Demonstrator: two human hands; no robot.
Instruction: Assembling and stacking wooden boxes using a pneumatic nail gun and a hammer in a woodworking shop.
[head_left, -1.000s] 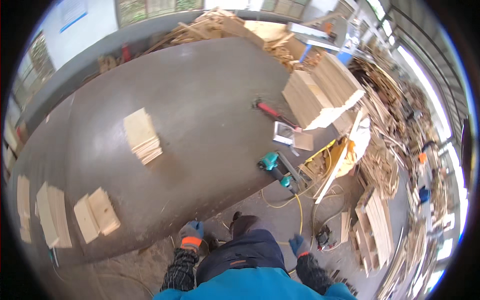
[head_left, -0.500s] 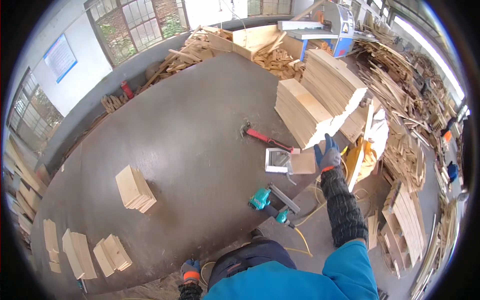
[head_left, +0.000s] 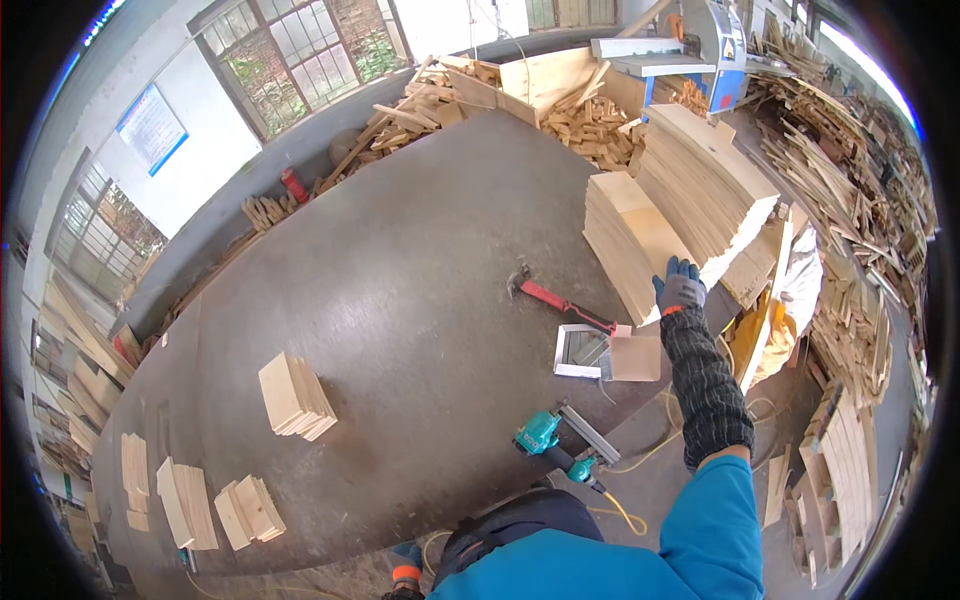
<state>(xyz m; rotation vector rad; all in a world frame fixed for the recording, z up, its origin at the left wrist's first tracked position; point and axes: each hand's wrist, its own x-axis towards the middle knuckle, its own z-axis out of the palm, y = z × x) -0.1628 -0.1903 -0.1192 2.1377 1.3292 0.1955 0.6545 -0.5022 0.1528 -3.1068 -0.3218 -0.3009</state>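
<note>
My right hand [head_left: 683, 288], in a grey and blue glove, lies on the near end of the shorter stack of thin wooden boards [head_left: 628, 230]. Its fingers are apart and touch the top board. Close behind on the right stands a taller stack of similar boards [head_left: 700, 170] with ragged ends. Low at the table's front edge hangs my left hand [head_left: 406, 562], small and partly cut off by my body; its fingers cannot be made out. Nearest to the right arm are an opened small box [head_left: 605, 354], a red-handled hammer [head_left: 560, 300] and a teal nail gun [head_left: 541, 432].
On the dark table [head_left: 420, 300], a small pile of wooden blocks [head_left: 296, 397] sits left of the middle, with several more piles [head_left: 186, 502] at the near left. A yellow hose [head_left: 625, 512] runs off the nail gun. Scrap wood [head_left: 590, 130] and a blue machine [head_left: 725, 85] stand beyond.
My right hand has moved from beside the shorter stack's near end onto its top board. The view has shifted, so everything sits further right. My left hand is lower in the picture.
</note>
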